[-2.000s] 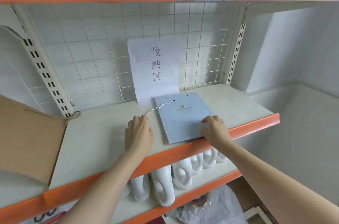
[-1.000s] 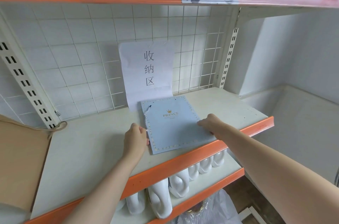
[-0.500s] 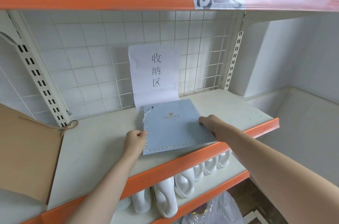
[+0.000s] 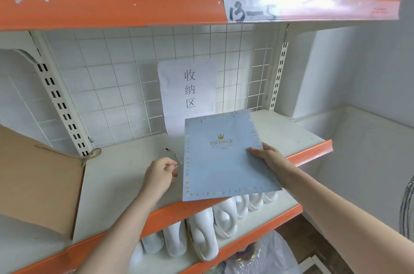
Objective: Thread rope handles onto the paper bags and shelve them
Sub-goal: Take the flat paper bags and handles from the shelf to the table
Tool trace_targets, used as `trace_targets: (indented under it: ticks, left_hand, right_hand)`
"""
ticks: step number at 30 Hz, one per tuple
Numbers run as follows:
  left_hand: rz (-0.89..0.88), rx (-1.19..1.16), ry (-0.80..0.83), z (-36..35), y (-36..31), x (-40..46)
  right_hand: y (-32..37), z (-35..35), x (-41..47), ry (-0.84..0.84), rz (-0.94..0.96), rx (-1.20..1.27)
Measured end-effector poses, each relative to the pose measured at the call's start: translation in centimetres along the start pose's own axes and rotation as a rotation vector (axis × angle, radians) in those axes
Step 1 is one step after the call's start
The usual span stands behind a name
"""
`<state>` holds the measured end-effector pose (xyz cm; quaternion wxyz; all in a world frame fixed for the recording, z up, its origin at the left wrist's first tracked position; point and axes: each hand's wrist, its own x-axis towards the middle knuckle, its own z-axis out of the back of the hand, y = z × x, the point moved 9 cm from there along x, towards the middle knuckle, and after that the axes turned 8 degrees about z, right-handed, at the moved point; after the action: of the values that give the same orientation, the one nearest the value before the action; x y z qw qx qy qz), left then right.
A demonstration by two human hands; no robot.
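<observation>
R hand (image 4: 267, 157) is gripping the blue paper bag (image 4: 224, 157) by its right edge, tilting it over the shelf (image 4: 125, 179) front (prob. to free the handle side). L hand (image 4: 160, 172) is pinching the rope handle (image 4: 175, 159) beside the bag's left edge, apparently tucking it.

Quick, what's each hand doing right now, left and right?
Left hand: closed, pinching the rope handle beside the blue paper bag.
Right hand: holding the blue paper bag by its right edge, thumb on top.
</observation>
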<state>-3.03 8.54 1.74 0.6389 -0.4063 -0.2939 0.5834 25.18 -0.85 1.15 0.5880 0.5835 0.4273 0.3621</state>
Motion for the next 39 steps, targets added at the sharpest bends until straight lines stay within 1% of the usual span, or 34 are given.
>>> trace_targets:
  ticks: [2,5,8,11,14,17,22,26,31,33,35,39]
  left_hand:
    - [-0.012,-0.025,0.009,-0.1,-0.5,-0.4]
    - [-0.024,0.022,0.011,-1.0,-1.5,-1.1]
    - [-0.101,0.017,0.028,-2.7,-2.9,-2.4]
    - [-0.184,-0.037,0.127,-5.5,-4.1,-4.4]
    - [-0.262,-0.003,0.239,-8.6,-5.1,-6.7]
    - [-0.266,0.025,0.349,-11.5,-5.3,-8.9]
    - [-0.336,0.101,0.460,-16.5,-7.4,-14.1]
    - [-0.409,0.135,0.547,-21.1,-10.3,-21.0]
    - [-0.521,0.108,0.679,-25.8,-13.7,-32.4]
    - [-0.533,0.093,0.758,-27.7,-14.0,-36.8]
    - [-0.612,0.129,0.771,-29.0,-14.5,-41.6]
    - [-0.688,0.131,0.822,-30.9,-14.2,-51.2]
  right_hand:
    - [-0.3,1.5,-1.6,-0.046,-0.014,0.077]
    - [-0.8,4.5,-4.7,-0.175,-0.025,0.099]
    - [-1.1,7.6,-8.4,-0.297,0.054,0.074]
    - [-1.2,10.3,-12.3,-0.396,0.154,0.008]
    - [-1.1,12.4,-16.0,-0.440,0.208,-0.065]
    - [-0.2,14.6,-19.7,-0.493,0.255,-0.132]
    - [1.1,16.7,-26.8,-0.495,0.323,-0.209]
    - [0.9,19.6,-34.0,-0.536,0.347,-0.292]
    - [0.7,23.5,-46.1,-0.635,0.359,-0.402]
    - [0.5,24.9,-51.3,-0.687,0.352,-0.437]
    - [0.0,26.2,-56.4,-0.731,0.355,-0.467]
    - [-1.4,27.9,-66.2,-0.822,0.357,-0.453]
